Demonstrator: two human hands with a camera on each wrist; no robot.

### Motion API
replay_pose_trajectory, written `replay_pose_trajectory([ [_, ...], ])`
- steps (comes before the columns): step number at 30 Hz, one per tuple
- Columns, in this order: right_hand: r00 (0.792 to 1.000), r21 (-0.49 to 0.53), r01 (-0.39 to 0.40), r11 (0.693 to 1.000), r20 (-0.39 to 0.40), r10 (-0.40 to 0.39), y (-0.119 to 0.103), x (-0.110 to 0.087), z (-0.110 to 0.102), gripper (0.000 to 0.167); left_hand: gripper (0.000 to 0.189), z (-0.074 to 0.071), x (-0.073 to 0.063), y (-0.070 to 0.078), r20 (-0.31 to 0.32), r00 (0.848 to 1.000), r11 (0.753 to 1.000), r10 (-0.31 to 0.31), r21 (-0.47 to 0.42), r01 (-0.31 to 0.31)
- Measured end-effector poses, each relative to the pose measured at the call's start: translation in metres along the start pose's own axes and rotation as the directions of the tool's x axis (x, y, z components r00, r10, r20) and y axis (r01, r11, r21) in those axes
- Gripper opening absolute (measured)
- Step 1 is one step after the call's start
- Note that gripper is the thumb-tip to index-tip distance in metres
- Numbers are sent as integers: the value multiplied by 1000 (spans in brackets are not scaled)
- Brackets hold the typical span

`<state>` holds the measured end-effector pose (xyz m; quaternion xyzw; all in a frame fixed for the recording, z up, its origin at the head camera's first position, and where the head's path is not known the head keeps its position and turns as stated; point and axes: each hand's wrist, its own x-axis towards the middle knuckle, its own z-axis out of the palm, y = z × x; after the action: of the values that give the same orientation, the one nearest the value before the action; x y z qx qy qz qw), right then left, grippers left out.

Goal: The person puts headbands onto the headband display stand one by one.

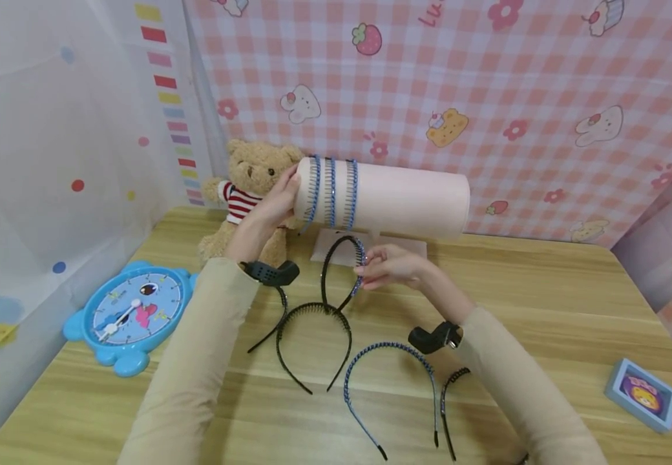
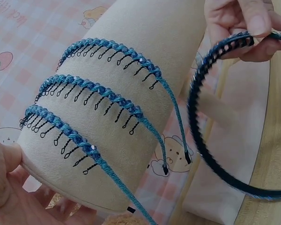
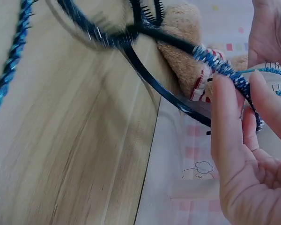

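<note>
My left hand (image 1: pixel 274 206) holds the left end of a pale pink cylindrical headband holder (image 1: pixel 411 197), thumb on one side and fingers under its rim. Around that end sit three blue braided headbands (image 2: pixel 91 91) with black wire teeth. In front of the holder, my right hand (image 1: pixel 394 266) pinches a dark headband (image 3: pixel 220 65) with a glittery blue beaded stretch between thumb and fingers. This headband is raised, its loop apart from the holder. Below lie a black toothed headband (image 1: pixel 315 305) and a blue headband (image 1: pixel 391 344) on the table.
A teddy bear (image 1: pixel 260 165) sits behind my left wrist. A blue toy clock (image 1: pixel 138 310) lies at left, a small blue frame (image 1: pixel 641 395) at right. My forearms partly cover two more headbands. The holder's base (image 1: pixel 411 247) stands near the back cloth.
</note>
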<state>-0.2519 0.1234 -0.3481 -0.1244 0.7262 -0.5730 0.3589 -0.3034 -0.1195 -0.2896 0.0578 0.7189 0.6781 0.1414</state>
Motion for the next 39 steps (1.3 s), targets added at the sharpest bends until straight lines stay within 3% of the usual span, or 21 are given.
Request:
replay_pose_trajectory([
  [3,998,-98,58,993,2,-58,1,-5,4,16,49,0,1,0,-1,1000,1000,-5,-8,5],
  [6,988,-243,153,958,45,-146,1,-9,13,19,49,0,2,-1,-1,1000,1000,-3,-14,3],
  [9,965,-412,261,873,99,-242,-2,-13,22,21,49,0,3,-2,-1,1000,1000,11,-28,-11],
  [14,924,-635,366,680,163,-346,-9,-20,36,22,49,1,5,-2,6,1000,999,23,-42,-23],
  [16,910,-671,392,630,182,-373,-11,-23,40,22,49,1,5,-2,7,1000,999,25,-47,-25],
  [18,903,-683,401,610,185,-387,-11,-26,43,23,49,2,5,-2,9,1000,998,28,-49,-28],
  [20,900,-668,410,622,187,-393,-11,-28,44,23,49,1,5,-2,8,1000,999,29,-42,-29],
  [21,904,-647,409,644,187,-386,-10,-29,43,23,49,1,4,-2,10,999,999,33,-41,-32],
  [26,938,-409,347,844,164,-306,-8,-30,35,20,49,-1,3,-1,9,1000,999,27,-20,-26],
  [29,957,-271,287,919,120,-263,-7,-30,28,19,49,-1,2,-1,6,1000,1000,19,-11,-19],
  [33,969,-176,244,954,84,-232,-3,-36,13,20,49,-1,2,-1,6,1000,1000,18,-12,-18],
  [39,982,-129,187,974,56,-181,7,-54,-13,20,48,0,2,-2,3,999,999,34,-25,-34],
])
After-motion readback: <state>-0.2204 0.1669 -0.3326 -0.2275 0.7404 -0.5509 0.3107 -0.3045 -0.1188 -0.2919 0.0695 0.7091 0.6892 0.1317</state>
